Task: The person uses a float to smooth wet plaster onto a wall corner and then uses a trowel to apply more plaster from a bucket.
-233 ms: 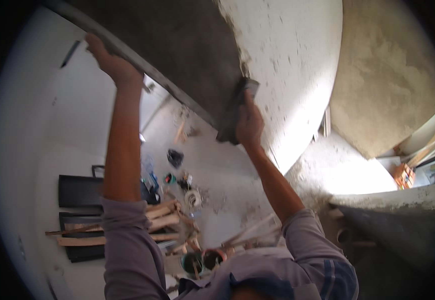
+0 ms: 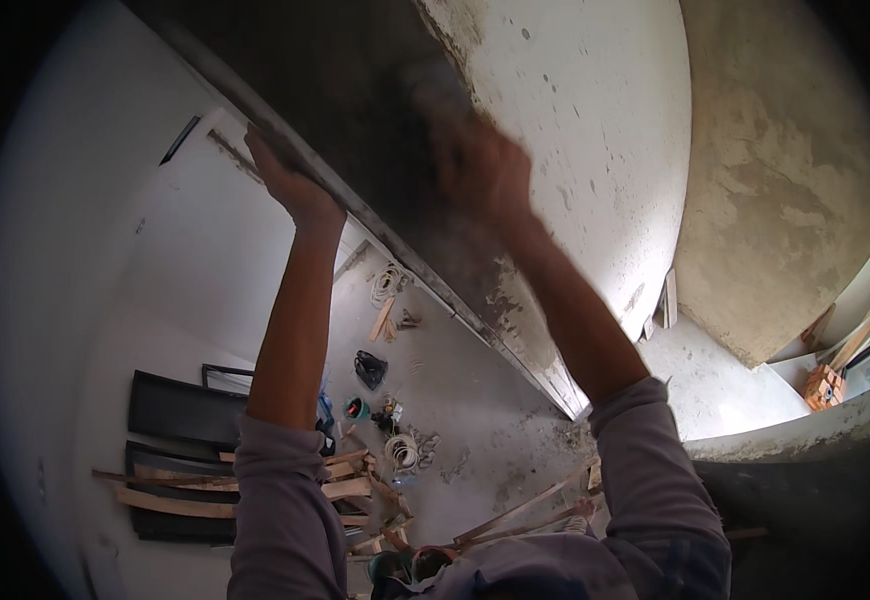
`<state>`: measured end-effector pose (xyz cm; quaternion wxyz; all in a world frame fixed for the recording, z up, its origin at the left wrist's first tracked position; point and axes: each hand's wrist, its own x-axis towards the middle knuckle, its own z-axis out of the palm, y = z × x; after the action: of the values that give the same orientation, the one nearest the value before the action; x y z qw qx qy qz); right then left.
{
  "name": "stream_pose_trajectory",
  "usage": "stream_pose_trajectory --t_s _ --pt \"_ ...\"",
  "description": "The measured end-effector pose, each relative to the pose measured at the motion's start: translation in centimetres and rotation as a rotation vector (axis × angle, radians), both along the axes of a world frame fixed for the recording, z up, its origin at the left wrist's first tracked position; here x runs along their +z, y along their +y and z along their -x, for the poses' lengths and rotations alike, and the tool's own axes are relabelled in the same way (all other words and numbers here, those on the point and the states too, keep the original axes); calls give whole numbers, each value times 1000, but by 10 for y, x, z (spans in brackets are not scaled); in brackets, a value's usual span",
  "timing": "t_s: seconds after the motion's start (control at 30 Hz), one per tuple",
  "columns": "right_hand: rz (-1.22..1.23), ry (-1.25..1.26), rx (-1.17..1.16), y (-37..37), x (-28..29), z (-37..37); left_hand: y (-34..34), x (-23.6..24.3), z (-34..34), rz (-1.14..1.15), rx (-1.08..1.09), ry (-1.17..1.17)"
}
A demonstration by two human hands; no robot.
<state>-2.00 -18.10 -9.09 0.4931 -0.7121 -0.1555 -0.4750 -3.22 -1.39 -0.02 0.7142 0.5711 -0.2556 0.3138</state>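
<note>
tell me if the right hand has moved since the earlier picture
Yes: the right hand has moved up the picture, farther from the lower tip of the white surface.

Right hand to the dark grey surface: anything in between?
Nothing visible blocks it: the right hand is right over the dark grey surface. Motion blur hides what is directly under its fingers. The left hand is at the surface's long left-hand edge, not between them.
</note>
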Motion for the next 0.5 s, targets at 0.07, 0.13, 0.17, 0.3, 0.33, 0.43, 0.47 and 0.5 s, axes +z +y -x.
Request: stream_pose_trajectory --t_s 0.07,0.13,0.17,0.3,0.33,0.43,0.47,0.5 --pt "-164 -40 -58 -41 31 -43 -4 5 -3 15 -40 -23" --pt "-157 99 -15 -41 17 -35 -2 1 -3 34 44 16" --pt "-155 -24 45 -21 -13 -29 -2 -1 -5 43 87 29" --pt "73 -187 133 14 -24 26 9 -5 -14 -13 -25 -45" --pt "43 -113 129 3 3 19 10 -2 -13 -8 -27 -50" --pt "-180 -10 63 -40 65 -34 6 3 -13 20 3 -47" --pt "-227 47 64 -52 74 -45 8 0 -17 29 38 -39" --pt "-226 36 5 -53 66 -48 10 -3 -22 39 71 -34"
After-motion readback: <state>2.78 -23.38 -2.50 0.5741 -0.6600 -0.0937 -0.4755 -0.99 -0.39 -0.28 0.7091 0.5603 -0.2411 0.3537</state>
